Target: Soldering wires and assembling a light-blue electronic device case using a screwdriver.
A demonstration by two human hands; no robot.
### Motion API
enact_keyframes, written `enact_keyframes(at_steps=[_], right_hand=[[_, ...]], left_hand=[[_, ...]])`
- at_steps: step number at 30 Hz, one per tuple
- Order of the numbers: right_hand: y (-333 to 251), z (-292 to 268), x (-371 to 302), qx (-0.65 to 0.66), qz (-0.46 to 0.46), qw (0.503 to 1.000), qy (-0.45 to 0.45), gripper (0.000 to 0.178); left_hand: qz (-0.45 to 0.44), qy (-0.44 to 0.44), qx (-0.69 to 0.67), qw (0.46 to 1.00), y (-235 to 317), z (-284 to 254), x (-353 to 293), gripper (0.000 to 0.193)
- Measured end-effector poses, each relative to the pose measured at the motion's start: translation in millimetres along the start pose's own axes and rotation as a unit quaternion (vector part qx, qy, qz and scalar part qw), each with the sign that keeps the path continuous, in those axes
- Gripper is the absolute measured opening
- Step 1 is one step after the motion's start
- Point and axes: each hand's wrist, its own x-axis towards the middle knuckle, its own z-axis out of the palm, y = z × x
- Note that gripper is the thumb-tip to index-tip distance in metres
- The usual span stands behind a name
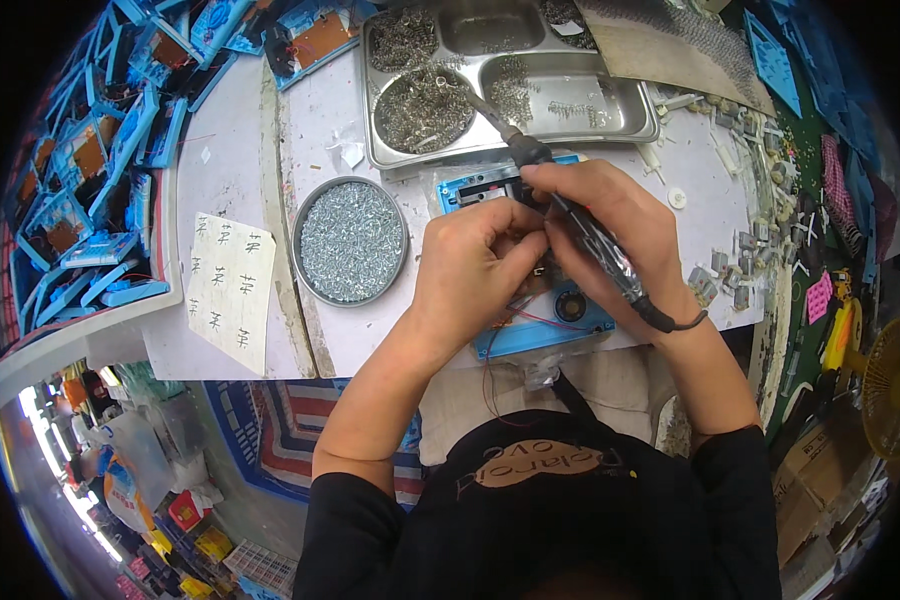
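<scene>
My right hand (615, 225) is closed around the dark handle of a soldering iron (602, 250). Its metal barrel points away over the steel tray, and a cord leaves the near end of the handle by my wrist. My left hand (480, 255) is pinched over a blue plastic housing (530, 340); what its fingertips hold, if anything, is hidden. The housing lies on the table beneath both hands, which cover its middle. A round black speaker (570, 305) and thin red wires show at its near part.
A compartmented steel tray (570, 135) holds many small springs. Left of my hands stands a round bowl of screws (350, 240), beside a handwritten paper (232, 290). Blue housings (95, 215) are heaped at far left; small motors (755, 245) lie at right.
</scene>
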Motion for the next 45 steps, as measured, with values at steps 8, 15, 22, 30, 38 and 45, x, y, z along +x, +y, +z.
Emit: enact_keyframes(at_steps=[8, 15, 22, 30, 38, 45], right_hand=[[-4.7, -0.8, 2.5, 0.000, -0.005, 1.000, 0.019, 0.046], [1.7, 2.2, 4.9, 0.004, 0.006, 0.999, 0.039, 0.045], [7.6, 8.3, -4.6, 0.100, 0.115, 0.985, 0.086, 0.045], [2.9, 4.4, -3.0, 0.048, 0.077, 0.995, 0.046, 0.048], [5.9, -27.8, -22.0, -0.021, 0.027, 0.999, 0.040, 0.042], [-12.7, -58.5, -49.1, 0.072, 0.105, 0.988, 0.087, 0.030]], left_hand=[[0.054, 0.020, 0.042, 0.997, -4.2, 1.2, 3.5, 0.014], [0.007, 0.040, 0.000, 0.999, -0.1, 0.1, -0.7, 0.011], [-0.002, 0.067, -0.066, 0.996, -7.8, 1.3, -2.3, 0.011], [0.086, 0.107, 0.006, 0.990, -9.9, 3.3, -2.7, 0.010], [0.133, 0.143, 0.144, 0.970, -10.7, 5.2, -0.3, 0.010], [0.103, 0.127, 0.182, 0.970, -8.4, 9.1, 4.0, 0.012]])
